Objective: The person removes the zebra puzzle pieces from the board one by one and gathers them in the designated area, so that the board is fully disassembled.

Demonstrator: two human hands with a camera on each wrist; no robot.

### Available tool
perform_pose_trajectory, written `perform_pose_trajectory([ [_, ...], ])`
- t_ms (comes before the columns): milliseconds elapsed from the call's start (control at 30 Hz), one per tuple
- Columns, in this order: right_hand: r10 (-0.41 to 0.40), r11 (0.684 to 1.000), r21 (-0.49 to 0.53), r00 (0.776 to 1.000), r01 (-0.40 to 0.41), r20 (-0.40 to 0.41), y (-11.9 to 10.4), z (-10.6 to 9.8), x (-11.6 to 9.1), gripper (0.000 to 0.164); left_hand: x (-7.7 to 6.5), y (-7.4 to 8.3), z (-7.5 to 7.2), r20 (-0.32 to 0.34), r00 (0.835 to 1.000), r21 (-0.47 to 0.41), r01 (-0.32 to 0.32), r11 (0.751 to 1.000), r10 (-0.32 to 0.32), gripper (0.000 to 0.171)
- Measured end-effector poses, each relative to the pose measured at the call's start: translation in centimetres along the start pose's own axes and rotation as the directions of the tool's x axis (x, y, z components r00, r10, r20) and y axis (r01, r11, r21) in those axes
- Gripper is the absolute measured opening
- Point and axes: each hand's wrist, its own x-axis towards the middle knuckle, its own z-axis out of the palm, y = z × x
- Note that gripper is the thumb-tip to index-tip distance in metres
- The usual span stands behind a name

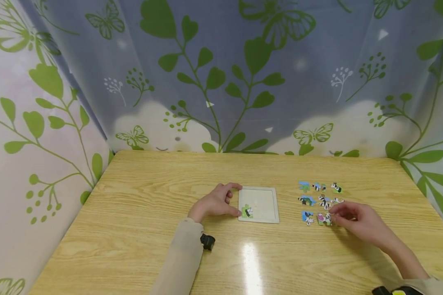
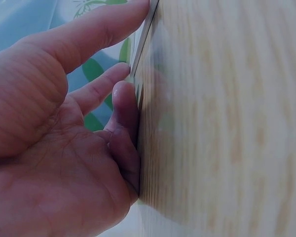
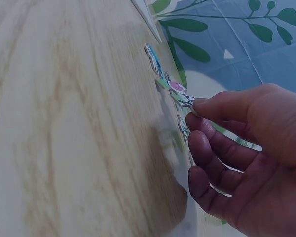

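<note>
A square puzzle tray (image 1: 263, 200) with a pale frame lies mid-table. One green, black and white puzzle piece (image 1: 247, 212) sits in its lower left corner. My left hand (image 1: 215, 200) steadies the tray's left side: thumb and index finger touch its edge, and the other fingers are bent. In the left wrist view, only a thin edge of the tray (image 2: 147, 37) shows. Thumb and fingertips of my right hand (image 1: 358, 221) pinch a jigsaw piece (image 3: 180, 91) with a pink and white cow-like picture. That piece is tilted up from the table in the right wrist view.
Several loose pieces lie in rough rows right of the tray, including a blue and green piece (image 1: 304, 186), a zebra-striped piece (image 1: 323, 202) and a blue piece (image 1: 307, 218). A patterned curtain (image 1: 221, 119) hangs behind the wooden table (image 1: 151, 196).
</note>
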Motion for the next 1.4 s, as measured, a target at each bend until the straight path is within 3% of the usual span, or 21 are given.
perform_pose_trajectory([
  [400, 0.014, 0.990, -0.137, 1.000, -0.015, -0.010, 0.4, 0.0, 0.0, 0.009, 0.0, 0.0, -0.1, 0.004, 1.000, 0.004, 0.001, 1.000, -0.001, 0.069],
  [867, 0.061, 0.987, -0.149, 0.998, -0.065, -0.036, 0.7, 0.0, 0.0, 0.012, -0.1, 0.2, -0.1, 0.002, 1.000, -0.001, 0.008, 1.000, -0.008, 0.069],
  [1233, -0.050, 0.994, -0.105, 0.986, 0.033, -0.158, -1.2, 0.9, 0.8, 0.013, -0.2, 0.4, -0.1, -0.003, 1.000, -0.003, 0.019, 1.000, -0.019, 0.070],
  [1400, -0.092, 0.995, -0.043, 0.985, 0.087, -0.145, -2.3, 1.7, 1.8, 0.015, -0.2, 0.3, -0.1, -0.001, 1.000, -0.014, 0.021, 1.000, -0.021, 0.070],
])
